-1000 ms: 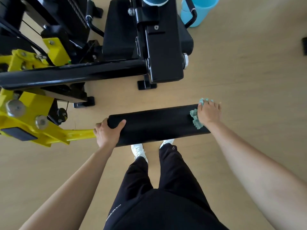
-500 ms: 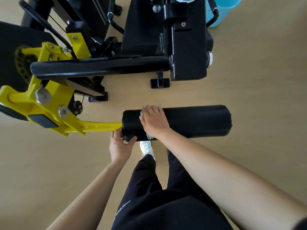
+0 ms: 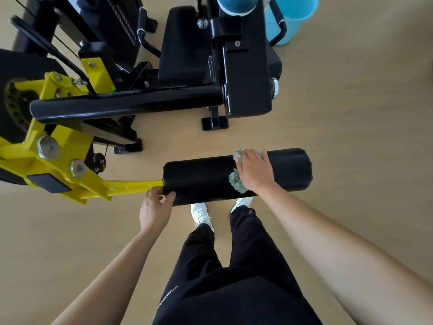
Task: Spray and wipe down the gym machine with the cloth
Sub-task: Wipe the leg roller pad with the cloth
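Right hand [image 3: 254, 172] (flat) presses cloth [image 3: 236, 182] onto pad [image 3: 201, 178].

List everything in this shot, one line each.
roller pad: one, black, centre
cloth: one, pale green, on the roller pad
lever arm: one, yellow, left
machine frame: one, black, top
seat pad: one, black, top centre
bucket: one, light blue, top right
floor: one, beige, all around
shoes: two, white, below the roller pad
trousers: one pair, black, bottom centre
left hand: one, grips the roller pad's left end
right hand: one, presses the cloth
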Demonstrator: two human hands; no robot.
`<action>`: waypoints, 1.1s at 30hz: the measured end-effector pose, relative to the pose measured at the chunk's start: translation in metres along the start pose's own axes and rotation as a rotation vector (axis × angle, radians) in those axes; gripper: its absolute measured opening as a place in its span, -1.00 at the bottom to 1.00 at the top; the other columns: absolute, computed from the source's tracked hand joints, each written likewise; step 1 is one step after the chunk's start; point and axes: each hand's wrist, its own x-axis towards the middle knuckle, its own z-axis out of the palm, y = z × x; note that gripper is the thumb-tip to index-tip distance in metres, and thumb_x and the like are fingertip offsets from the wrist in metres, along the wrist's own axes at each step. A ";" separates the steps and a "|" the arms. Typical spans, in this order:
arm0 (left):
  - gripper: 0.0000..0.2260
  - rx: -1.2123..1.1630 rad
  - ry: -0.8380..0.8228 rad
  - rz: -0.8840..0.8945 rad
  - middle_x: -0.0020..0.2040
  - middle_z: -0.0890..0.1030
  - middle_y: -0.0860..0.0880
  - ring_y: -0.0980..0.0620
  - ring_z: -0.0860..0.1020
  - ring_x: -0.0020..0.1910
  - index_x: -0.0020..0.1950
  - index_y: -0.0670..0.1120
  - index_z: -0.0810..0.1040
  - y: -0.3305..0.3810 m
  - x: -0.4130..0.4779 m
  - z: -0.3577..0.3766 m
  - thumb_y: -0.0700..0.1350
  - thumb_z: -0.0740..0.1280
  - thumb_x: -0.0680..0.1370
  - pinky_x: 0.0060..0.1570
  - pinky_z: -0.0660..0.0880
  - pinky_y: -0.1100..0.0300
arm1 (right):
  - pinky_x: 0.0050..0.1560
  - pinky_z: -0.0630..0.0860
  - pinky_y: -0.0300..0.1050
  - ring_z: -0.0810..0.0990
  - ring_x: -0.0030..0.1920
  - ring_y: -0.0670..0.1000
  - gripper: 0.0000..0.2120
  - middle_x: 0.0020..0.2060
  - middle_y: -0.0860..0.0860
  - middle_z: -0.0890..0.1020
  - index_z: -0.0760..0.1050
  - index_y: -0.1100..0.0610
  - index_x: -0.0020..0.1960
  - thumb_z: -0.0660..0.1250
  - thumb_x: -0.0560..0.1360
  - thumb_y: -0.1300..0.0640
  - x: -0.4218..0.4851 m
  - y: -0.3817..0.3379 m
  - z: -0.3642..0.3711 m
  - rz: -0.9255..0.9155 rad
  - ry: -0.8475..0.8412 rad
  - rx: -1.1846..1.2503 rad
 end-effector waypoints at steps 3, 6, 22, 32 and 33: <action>-0.58 -0.032 0.037 0.026 0.28 0.54 -0.08 -0.08 0.54 0.14 0.40 -0.08 0.48 0.015 0.009 0.001 0.10 0.36 0.61 0.08 0.44 0.03 | 0.65 0.02 0.22 0.29 0.60 0.11 -0.45 0.54 0.09 0.43 0.28 0.15 0.61 -0.17 0.76 -0.06 -0.005 0.068 -0.012 0.172 0.033 0.009; -0.45 -0.017 0.000 -0.003 0.32 0.48 -0.14 -0.18 0.48 0.28 0.50 -0.08 0.43 0.029 0.029 0.003 0.19 0.34 0.61 0.26 0.47 -0.09 | 0.67 -0.06 0.19 0.19 0.64 0.14 -0.46 0.61 0.11 0.32 0.20 0.16 0.65 -0.15 0.76 -0.05 -0.006 0.111 -0.019 0.302 0.008 0.025; -0.56 -0.022 0.065 0.075 0.08 0.45 -0.05 -0.13 0.56 0.05 0.43 -0.12 0.53 0.010 0.005 0.010 -0.04 0.46 0.58 0.00 0.40 0.13 | 0.61 0.07 0.21 0.18 0.63 0.14 -0.48 0.64 0.02 0.26 0.17 0.07 0.65 -0.10 0.75 -0.09 0.011 -0.110 0.022 -0.275 -0.044 0.010; -0.60 0.022 -0.080 0.113 0.12 0.51 0.04 0.01 0.57 0.03 0.45 0.01 0.53 -0.015 -0.011 -0.003 -0.12 0.42 0.60 -0.04 0.43 0.13 | 0.68 -0.15 0.14 -0.14 0.70 0.09 -0.43 0.71 0.05 -0.04 -0.15 0.02 0.71 -0.12 0.76 -0.10 -0.009 -0.102 0.039 -0.489 -0.050 -0.122; -0.59 0.028 -0.102 0.113 0.13 0.50 0.03 0.02 0.56 0.04 0.45 0.02 0.52 -0.014 -0.011 -0.005 -0.12 0.41 0.59 -0.03 0.42 0.14 | 0.68 -0.16 0.13 -0.16 0.70 0.08 -0.43 0.71 0.06 -0.06 -0.17 0.04 0.71 -0.14 0.76 -0.10 -0.014 -0.085 0.037 -0.443 -0.027 -0.130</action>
